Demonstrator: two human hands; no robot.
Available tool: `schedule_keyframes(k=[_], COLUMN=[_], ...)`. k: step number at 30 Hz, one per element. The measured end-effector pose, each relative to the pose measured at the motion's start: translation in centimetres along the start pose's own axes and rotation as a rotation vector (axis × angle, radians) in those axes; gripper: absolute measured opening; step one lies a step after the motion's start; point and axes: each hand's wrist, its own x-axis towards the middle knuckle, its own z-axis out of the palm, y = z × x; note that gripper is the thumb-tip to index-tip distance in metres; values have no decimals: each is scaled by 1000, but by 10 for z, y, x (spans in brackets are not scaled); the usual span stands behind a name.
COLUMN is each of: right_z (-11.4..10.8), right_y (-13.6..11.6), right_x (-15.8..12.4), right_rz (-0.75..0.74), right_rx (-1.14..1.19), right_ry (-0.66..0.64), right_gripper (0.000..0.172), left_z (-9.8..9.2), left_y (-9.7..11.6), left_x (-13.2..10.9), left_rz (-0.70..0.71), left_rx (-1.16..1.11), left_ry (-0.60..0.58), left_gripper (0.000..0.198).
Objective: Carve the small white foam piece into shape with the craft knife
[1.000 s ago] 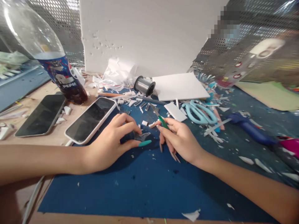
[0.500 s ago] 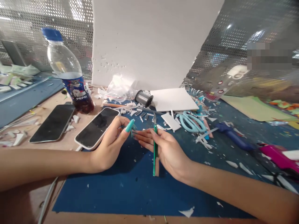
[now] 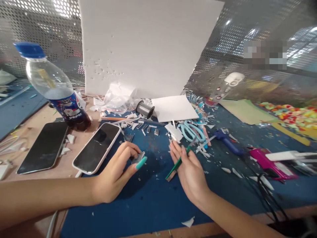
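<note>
My left hand (image 3: 112, 177) is closed in a pinch over the blue mat (image 3: 104, 218). Between thumb and fingers it holds a small, greyish shiny piece (image 3: 139, 157), partly hidden by the fingertips. To its right, my right hand (image 3: 192, 173) grips a green-handled craft knife (image 3: 178, 162) between thumb and fingers. The knife slants, its blade pointing up and away to the right. Light blue scissors (image 3: 192, 131) lie just beyond my right hand. A phone in a white case (image 3: 97, 148) rests beside my left wrist.
A Pepsi bottle (image 3: 66, 107) and a dark phone (image 3: 43, 148) stand at left. A wire spool (image 3: 145, 109), white board (image 3: 173, 109) and scraps lie behind the hands. At right are a blue glue gun (image 3: 229, 142) and a pink tool (image 3: 269, 163). A large white panel (image 3: 148, 43) rises behind.
My hands have moved apart, and the grey piece now shows in my left hand. The knife has tilted from nearly upright to a rightward slant. The whole view has shifted somewhat.
</note>
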Motion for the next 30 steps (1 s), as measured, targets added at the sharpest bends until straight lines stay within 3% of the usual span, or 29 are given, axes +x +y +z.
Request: schedule_keyframes(k=[5,10,14,18,23,30], right_z=[-19,-10,15,45,63,57], right_y=[-13,-15,-24,-25,-4,11], right_x=[9,19,34,49,67,81], right_rz=[-45,-233,-523,-721,-819,-821], right_rx=[-208,-561,-826,-1057,-1273,-1432], right_ry=[61,84,50,-90,-215,-246], right_gripper=[30,44,35,25,26,25], left_z=[7,13,11,9,8,6], left_y=[6,10,7,5,6,5], left_x=[1,0,-1,-1,0,1], left_rz=[-94,-84,-51,-5,64,143], left_rx=[15,20,31,44,83,254], left_ry=[-148,-243,-235,-221,-190,-116], left_gripper=[9,6,6,6,7,7])
